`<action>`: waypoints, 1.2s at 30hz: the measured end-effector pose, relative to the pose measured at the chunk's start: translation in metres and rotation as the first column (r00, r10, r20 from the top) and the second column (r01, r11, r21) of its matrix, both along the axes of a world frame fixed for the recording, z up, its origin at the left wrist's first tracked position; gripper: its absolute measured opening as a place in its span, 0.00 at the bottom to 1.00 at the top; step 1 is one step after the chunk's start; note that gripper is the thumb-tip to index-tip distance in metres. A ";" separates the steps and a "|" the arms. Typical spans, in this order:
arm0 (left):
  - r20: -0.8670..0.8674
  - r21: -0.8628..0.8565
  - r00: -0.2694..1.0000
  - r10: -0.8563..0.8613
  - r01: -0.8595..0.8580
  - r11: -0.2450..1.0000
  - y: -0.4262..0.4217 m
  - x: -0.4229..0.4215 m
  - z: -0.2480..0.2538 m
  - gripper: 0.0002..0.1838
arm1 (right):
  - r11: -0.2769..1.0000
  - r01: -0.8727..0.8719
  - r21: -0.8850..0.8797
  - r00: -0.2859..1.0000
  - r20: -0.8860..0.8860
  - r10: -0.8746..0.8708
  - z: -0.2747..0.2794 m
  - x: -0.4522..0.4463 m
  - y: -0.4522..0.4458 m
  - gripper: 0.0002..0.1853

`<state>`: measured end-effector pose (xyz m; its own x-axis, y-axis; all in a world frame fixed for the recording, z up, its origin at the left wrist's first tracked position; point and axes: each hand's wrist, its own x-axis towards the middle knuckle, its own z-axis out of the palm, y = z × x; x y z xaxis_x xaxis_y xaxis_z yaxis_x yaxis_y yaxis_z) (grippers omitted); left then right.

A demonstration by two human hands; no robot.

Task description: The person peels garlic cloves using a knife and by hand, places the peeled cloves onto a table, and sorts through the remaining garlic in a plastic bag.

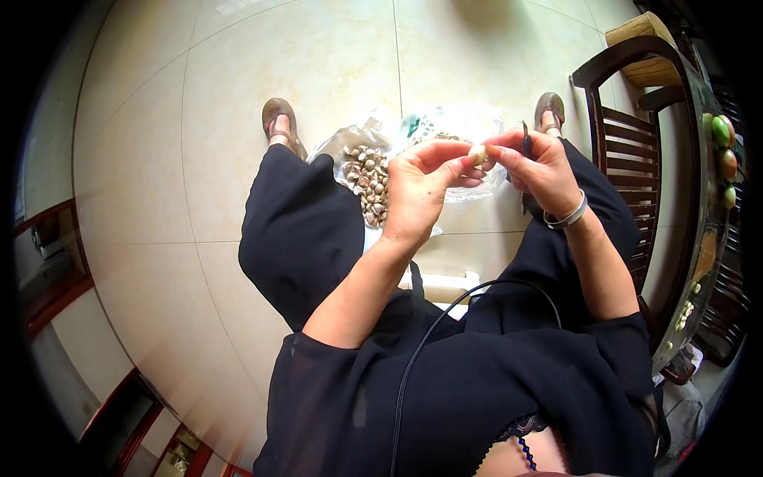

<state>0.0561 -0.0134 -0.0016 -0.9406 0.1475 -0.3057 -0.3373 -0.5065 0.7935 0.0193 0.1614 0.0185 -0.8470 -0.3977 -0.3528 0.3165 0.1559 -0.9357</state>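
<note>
The left hand [420, 189] pinches a pale clove [477, 153] between thumb and fingertips, between 1 and 2 o'clock from the middle of the view; the right hand [548, 171] has its thumb and forefinger pressed together at the clove's 3 o'clock edge, while a dark, narrow tool [526, 145], seemingly a knife, is tucked in the same hand, its tip pointing to 12 o'clock; a pale bracelet [568, 213] rings the right wrist.

Between 8 and 9 o'clock from the clove, a heap of unpeeled garlic [366, 179] lies in a clear plastic bag [369, 126] on the tiled floor [302, 48]; a second clear bag [486, 119] spreads beneath the hands toward 12 o'clock, its contents partly hidden; a white stool edge [439, 285] shows at 6 o'clock.

At 3 o'clock stand a slatted wooden chair [630, 147] and, beyond it, a table bearing green and reddish fruits [727, 164]; small pale pieces [683, 318] lie on it at 4 o'clock.
</note>
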 end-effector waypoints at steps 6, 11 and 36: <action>0.039 0.052 0.997 0.070 -0.072 0.996 0.001 0.001 0.000 0.09 | 0.998 0.057 -0.003 0.997 0.045 -0.057 0.004 -0.003 -0.001 0.09; 0.149 0.160 0.987 0.064 -0.088 0.983 -0.001 -0.001 -0.004 0.13 | 0.957 -0.066 0.282 0.967 -0.217 0.131 -0.004 -0.003 0.000 0.10; 0.099 0.072 0.995 0.027 -0.034 0.997 0.003 -0.001 -0.009 0.11 | 0.984 -0.067 0.166 0.973 -0.206 0.101 0.003 0.000 -0.003 0.11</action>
<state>0.0552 -0.0099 -0.0109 -0.9113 0.1450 -0.3854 -0.3948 -0.5736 0.7177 0.0192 0.1587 0.0214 -0.8751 -0.4247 -0.2320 0.0927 0.3234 -0.9417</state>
